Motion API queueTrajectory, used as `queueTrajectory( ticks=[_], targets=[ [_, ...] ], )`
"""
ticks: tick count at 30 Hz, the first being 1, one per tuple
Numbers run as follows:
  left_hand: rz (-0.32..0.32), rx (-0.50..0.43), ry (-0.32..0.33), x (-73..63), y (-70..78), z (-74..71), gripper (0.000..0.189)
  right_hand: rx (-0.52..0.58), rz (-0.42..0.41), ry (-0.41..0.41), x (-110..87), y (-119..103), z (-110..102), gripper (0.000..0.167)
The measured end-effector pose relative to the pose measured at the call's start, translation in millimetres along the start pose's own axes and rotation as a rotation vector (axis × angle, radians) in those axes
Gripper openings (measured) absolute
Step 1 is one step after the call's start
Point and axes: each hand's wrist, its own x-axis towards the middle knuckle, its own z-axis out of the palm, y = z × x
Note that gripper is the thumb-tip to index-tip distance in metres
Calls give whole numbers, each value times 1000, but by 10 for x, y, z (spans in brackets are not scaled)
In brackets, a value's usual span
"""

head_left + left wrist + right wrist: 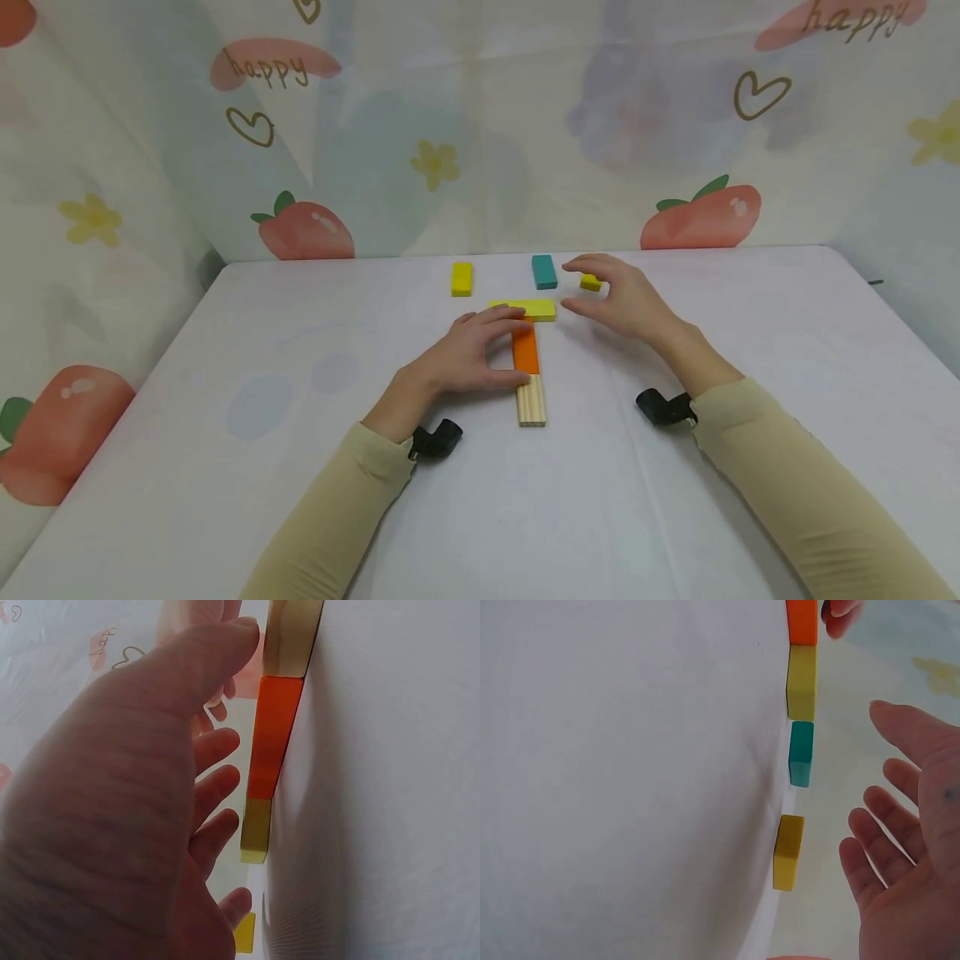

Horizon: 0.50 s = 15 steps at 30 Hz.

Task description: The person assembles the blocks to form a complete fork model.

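Observation:
A plain wooden block (532, 407) and an orange block (528, 354) lie end to end. A yellow block (542, 311) lies crosswise at the orange one's far end, so the three form a T. Over the T's left side hovers my left hand (472, 357), fingers loosely bent, its thumb just above the wooden block; nothing is held. My right hand (633, 302) is raised, fingers apart and holding nothing, near a teal block (544, 272). It partly hides another yellow block (590, 283). In the right wrist view the teal block (801, 754) stands apart from the palm.
Another yellow block (462, 279) lies at the back, left of the teal one. The white-covered table (570, 517) ends at a patterned cloth backdrop (495, 125). A black wrist camera (437, 439) sits by the left sleeve, another camera (665, 407) by the right.

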Motion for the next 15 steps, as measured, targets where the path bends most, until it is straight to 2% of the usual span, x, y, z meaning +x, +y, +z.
queueTrajectory(
  ticks=[15],
  targets=[
    [-18,8,-19,-2,-12,5,69,2,112,-43,163,191,-148,58]
  ],
)
